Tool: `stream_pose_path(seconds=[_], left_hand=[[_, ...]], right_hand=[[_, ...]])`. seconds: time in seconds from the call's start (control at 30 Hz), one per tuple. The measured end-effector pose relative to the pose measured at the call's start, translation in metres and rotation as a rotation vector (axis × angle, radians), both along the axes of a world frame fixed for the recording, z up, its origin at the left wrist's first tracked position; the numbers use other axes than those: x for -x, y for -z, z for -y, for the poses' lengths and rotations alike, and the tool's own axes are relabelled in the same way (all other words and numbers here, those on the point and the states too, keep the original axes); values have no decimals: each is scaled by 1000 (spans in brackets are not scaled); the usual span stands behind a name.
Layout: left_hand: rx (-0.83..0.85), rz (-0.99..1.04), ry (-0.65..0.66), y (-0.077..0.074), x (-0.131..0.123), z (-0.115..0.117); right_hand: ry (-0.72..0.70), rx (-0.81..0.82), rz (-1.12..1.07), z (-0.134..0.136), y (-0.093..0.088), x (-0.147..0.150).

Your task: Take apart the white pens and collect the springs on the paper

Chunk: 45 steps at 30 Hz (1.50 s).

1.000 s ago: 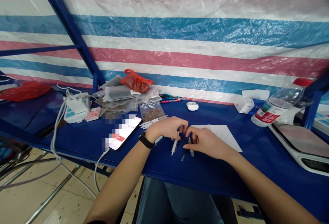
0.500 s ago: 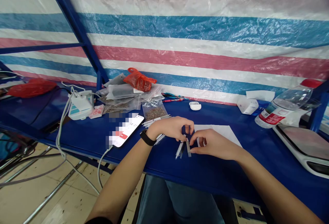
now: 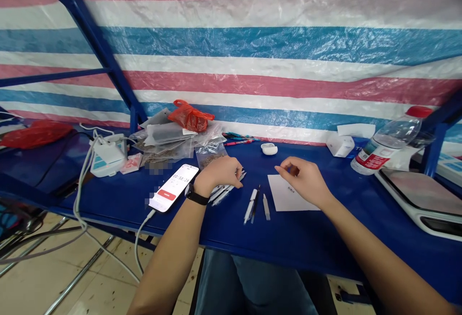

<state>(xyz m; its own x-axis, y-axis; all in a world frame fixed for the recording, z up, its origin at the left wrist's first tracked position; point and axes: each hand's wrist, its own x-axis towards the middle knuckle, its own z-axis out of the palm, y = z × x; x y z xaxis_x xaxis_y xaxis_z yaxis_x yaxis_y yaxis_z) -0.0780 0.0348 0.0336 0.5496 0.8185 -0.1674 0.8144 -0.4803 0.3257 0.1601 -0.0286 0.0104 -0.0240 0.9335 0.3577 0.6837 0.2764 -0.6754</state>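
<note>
My left hand (image 3: 222, 175) hovers at a bundle of white pens (image 3: 223, 194), its fingers bent, the thumb and forefinger apart. No object shows between them. Over a white sheet of paper (image 3: 285, 199) is my right hand (image 3: 305, 180), its fingers loosely bent with nothing visible in them. A few tiny dark marks or pieces (image 3: 290, 189) show on the sheet; which they are, I cannot tell. Between the hands lie a white pen barrel (image 3: 250, 207), a thin dark refill (image 3: 256, 203) and a short pale translucent barrel piece (image 3: 266, 207), side by side.
A phone (image 3: 173, 189) with a running timer lies left, its cable over the table edge. Behind are plastic bags (image 3: 164, 137), a red bag (image 3: 191, 115), coloured pens (image 3: 240, 141) and a white case (image 3: 269, 149). A bottle (image 3: 390, 141) and a scale (image 3: 426, 199) stand right.
My hands have parted from over the pen parts, which now lie uncovered. The left hand has moved left to the pen bundle, the right hand up and right over the paper.
</note>
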Motion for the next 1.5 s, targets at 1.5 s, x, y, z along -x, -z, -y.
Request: stream_pose_path(seconds=[1.5], left_hand=[[-916, 641, 263, 31, -53, 25]], right_hand=[[-91, -241, -262, 6, 7, 17]])
